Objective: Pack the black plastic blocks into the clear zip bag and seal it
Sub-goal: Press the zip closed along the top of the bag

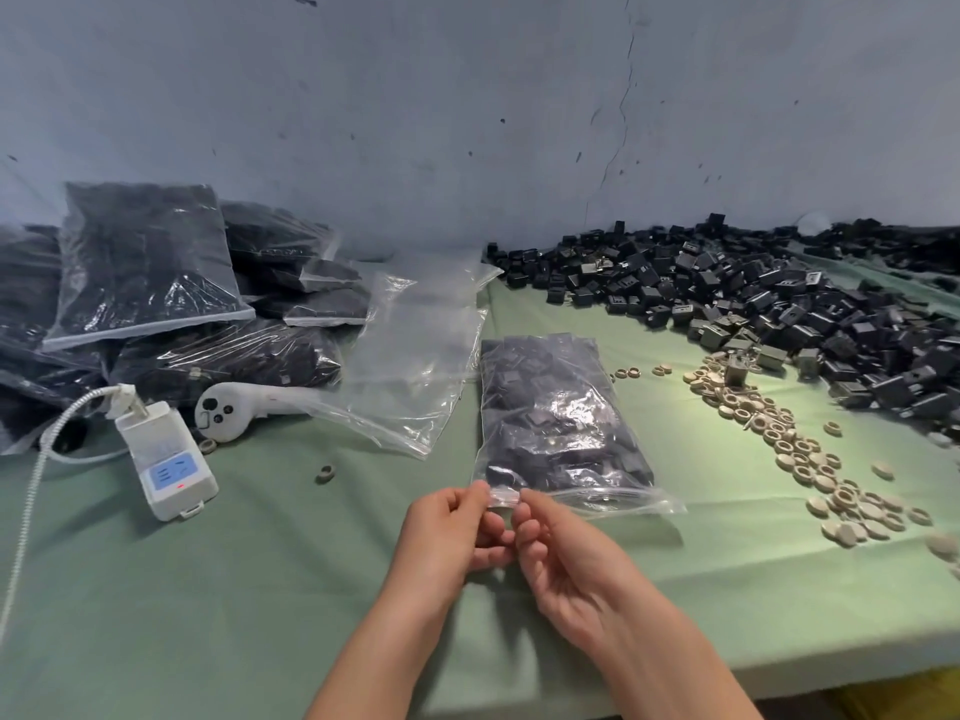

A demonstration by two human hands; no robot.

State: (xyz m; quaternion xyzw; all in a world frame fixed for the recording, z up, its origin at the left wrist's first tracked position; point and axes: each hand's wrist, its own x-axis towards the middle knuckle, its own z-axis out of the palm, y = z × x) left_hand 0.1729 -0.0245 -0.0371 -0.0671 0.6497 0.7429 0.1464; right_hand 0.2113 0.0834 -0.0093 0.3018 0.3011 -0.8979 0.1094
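Left hand [447, 532] and right hand [558, 556] are pinching the zip's left end on the block-filled clear plastic zip bag [556, 423] lying on the green tabletop [260, 563]; sealing likely needs pressing rightward.

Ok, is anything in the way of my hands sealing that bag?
Nothing visible. Left hand and right hand pinch the zip bag at the left end of its zip strip; the rest lies uncovered.
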